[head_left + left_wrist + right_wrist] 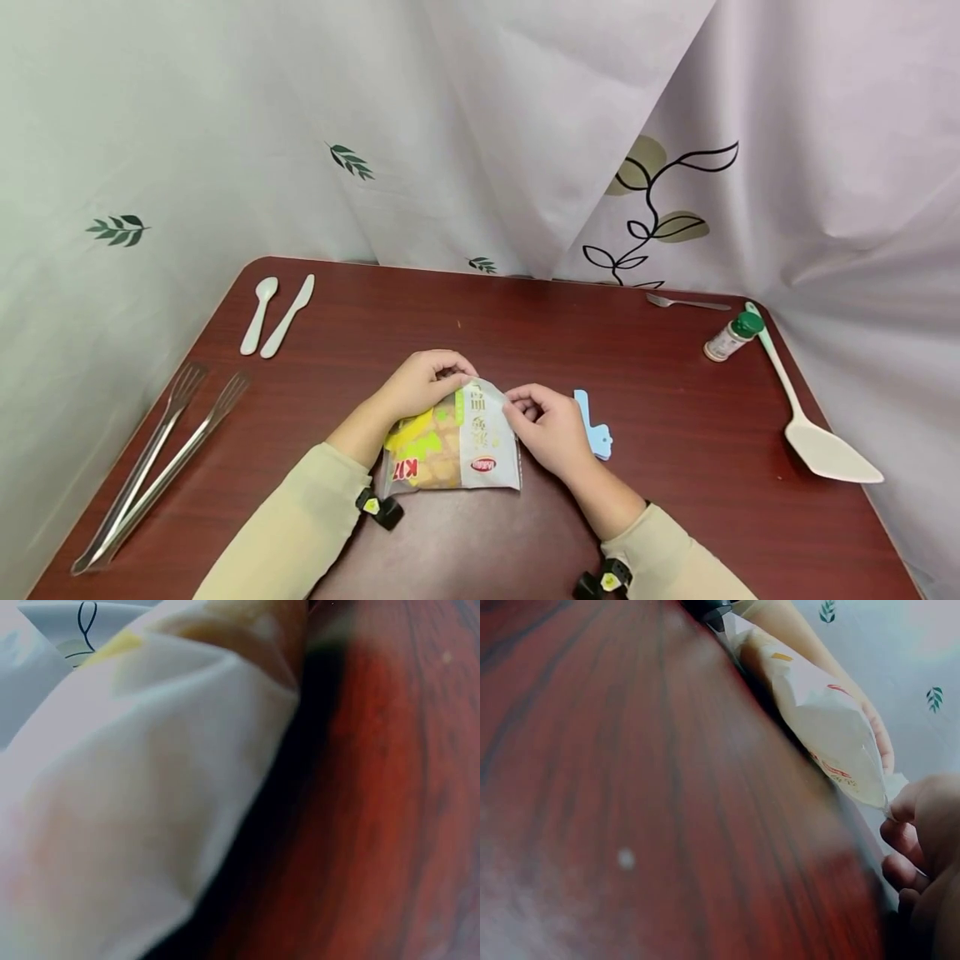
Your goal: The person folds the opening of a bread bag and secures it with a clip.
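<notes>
- Metal tongs lie on the desk at far left, arms apart.
- A white spoon and white knife lie side by side beyond them.
- The left hand pinches the packet's far edge between thumb and bent fingers.
- The packet is over the desk's near middle, between both hands; whether it lies fully flat, I cannot tell.
- The right hand pinches the packet's upper right corner with thumb and forefinger, its other fingers curled.
- A blue clip lies just beside the right hand.
</notes>
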The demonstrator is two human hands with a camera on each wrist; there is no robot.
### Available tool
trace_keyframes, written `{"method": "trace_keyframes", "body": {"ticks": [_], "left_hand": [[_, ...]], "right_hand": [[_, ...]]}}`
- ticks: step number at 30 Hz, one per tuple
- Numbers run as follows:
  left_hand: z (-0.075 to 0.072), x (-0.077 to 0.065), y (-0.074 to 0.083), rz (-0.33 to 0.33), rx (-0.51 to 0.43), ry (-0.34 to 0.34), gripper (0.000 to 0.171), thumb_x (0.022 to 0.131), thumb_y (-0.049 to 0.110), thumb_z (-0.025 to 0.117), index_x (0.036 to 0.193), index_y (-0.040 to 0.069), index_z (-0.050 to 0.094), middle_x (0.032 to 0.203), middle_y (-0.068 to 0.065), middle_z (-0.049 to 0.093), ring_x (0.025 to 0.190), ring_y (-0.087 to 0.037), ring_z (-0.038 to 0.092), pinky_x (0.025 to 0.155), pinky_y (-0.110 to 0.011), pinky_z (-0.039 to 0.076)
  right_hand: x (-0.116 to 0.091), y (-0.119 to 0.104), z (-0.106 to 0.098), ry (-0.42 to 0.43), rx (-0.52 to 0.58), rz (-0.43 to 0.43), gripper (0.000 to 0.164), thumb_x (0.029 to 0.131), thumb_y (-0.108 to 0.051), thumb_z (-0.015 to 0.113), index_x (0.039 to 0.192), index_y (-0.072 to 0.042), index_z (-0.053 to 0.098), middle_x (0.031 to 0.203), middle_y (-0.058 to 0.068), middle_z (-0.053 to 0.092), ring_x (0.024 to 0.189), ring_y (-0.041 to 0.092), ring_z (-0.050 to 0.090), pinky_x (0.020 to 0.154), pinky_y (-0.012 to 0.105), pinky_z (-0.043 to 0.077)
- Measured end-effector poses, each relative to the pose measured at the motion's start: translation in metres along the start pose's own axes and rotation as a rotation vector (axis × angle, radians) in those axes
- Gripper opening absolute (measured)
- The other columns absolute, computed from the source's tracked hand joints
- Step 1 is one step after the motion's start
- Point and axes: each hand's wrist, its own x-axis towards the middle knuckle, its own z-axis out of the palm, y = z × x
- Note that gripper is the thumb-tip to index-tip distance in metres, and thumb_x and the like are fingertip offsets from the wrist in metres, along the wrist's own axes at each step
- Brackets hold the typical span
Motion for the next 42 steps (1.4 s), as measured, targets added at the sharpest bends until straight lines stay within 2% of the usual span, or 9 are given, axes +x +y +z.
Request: {"method": "trace_keyframes", "body": {"ticks": [7,12,19,22,31,37,42], "left_hand": [[-0.0006,-0.0007,0.0003,0.013,0.008,0.019,0.017,0.103,0.011,0.072,0.11,0.021,0.083,0.107,0.008,0.076,0.092,-0.013,0.067,0.083,-0.035,0.057],[-0.0017,-0.0011,0.0015,0.013,0.006,0.026,0.018,0.103,0.01,0.072,0.109,0.022,0.083,0.107,0.009,0.076,0.09,-0.012,0.067,0.081,-0.033,0.056],[-0.0029,-0.0004,0.0001,0.134,-0.035,0.03,0.024,0.101,0.001,0.071,0.104,0.02,0.086,0.107,0.008,0.077,0.098,-0.012,0.07,0.085,-0.033,0.057],[-0.003,-0.0006,-0.0009,0.153,-0.029,0.031,0.026,0.1,0.0,0.071,0.101,0.021,0.086,0.106,0.009,0.077,0.1,-0.012,0.071,0.086,-0.032,0.057],[-0.0026,0.0002,0.0021,0.073,0.024,0.037,0.023,0.101,0.005,0.072,0.103,0.023,0.087,0.105,0.011,0.077,0.097,-0.01,0.07,0.084,-0.033,0.058],[-0.0021,0.0002,0.0034,0.04,0.055,0.059,0.022,0.1,0.005,0.073,0.103,0.021,0.087,0.102,0.011,0.079,0.094,-0.009,0.071,0.08,-0.031,0.058],[-0.0013,-0.0004,0.0045,0.0,0.063,0.077,0.022,0.1,0.007,0.072,0.102,0.023,0.086,0.098,0.012,0.078,0.08,-0.011,0.066,0.07,-0.03,0.054]], "right_hand": [[0.0001,0.0016,0.0003,0.003,0.027,-0.034,0.015,0.089,-0.002,0.083,0.095,-0.016,0.083,0.076,-0.011,0.069,0.061,0.007,0.059,0.055,0.022,0.049],[0.0,0.0026,0.0001,-0.001,0.023,-0.069,0.017,0.088,0.0,0.083,0.095,-0.015,0.084,0.076,-0.011,0.069,0.059,0.007,0.057,0.052,0.021,0.047],[0.0011,0.0041,-0.0011,-0.005,0.012,-0.122,0.022,0.085,0.004,0.084,0.092,-0.017,0.085,0.075,-0.013,0.066,0.059,0.005,0.056,0.052,0.022,0.046],[0.001,0.0044,-0.0009,-0.011,0.022,-0.134,0.023,0.084,0.006,0.083,0.089,-0.017,0.085,0.075,-0.014,0.066,0.061,0.006,0.057,0.053,0.022,0.047],[0.0013,0.0053,-0.0002,0.0,0.022,-0.17,0.025,0.082,0.009,0.078,0.084,-0.016,0.084,0.075,-0.013,0.065,0.062,0.006,0.057,0.054,0.022,0.048],[0.001,0.003,-0.0011,-0.006,0.011,-0.122,0.024,0.08,0.007,0.078,0.082,-0.016,0.084,0.074,-0.014,0.065,0.061,0.005,0.057,0.054,0.022,0.048],[0.0006,0.001,-0.0012,-0.005,0.02,-0.09,0.025,0.077,0.007,0.074,0.081,-0.016,0.085,0.074,-0.014,0.067,0.06,0.005,0.056,0.053,0.022,0.048]]}}
